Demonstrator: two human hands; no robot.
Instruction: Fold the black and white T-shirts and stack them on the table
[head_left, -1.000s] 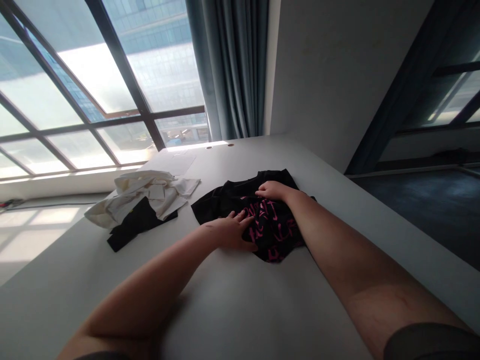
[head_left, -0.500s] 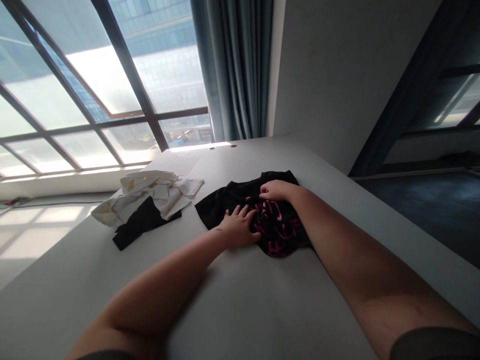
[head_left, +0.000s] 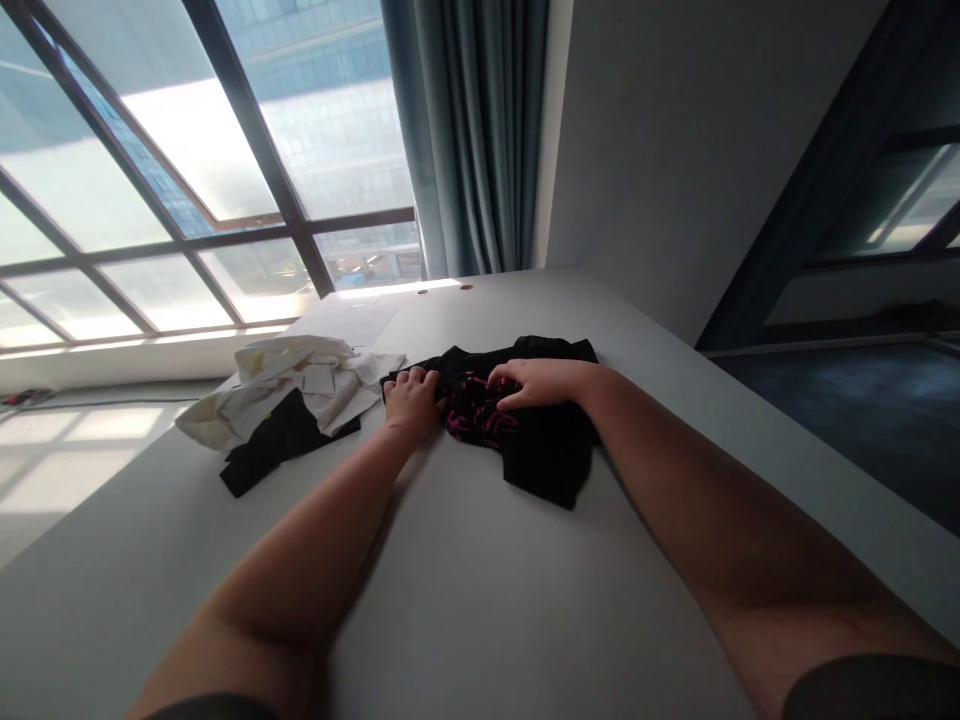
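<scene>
A black T-shirt [head_left: 551, 465] with pink lettering lies bunched across the middle of the white table, part of it folded over. One dark flap, like a sleeve, points toward me on its right side. My left hand [head_left: 412, 402] rests on the shirt's left end, fingers a little apart over the cloth. On the upper middle of the shirt, beside the pink print, lies my right hand [head_left: 541, 383]; its thumb and forefinger are apart. The cloth under both palms is hidden.
Left of the shirt lies a crumpled white garment [head_left: 292, 365], with a folded black cloth [head_left: 277, 445] against its near side. The white table [head_left: 450, 600] reaches back to a window and a blue-grey curtain [head_left: 476, 140]. A wall stands at the right back.
My left hand has moved left and away from me to the shirt's end. The right hand shifted slightly left, and its fingers parted. The shirt's printed part moved left; a plain black flap now shows.
</scene>
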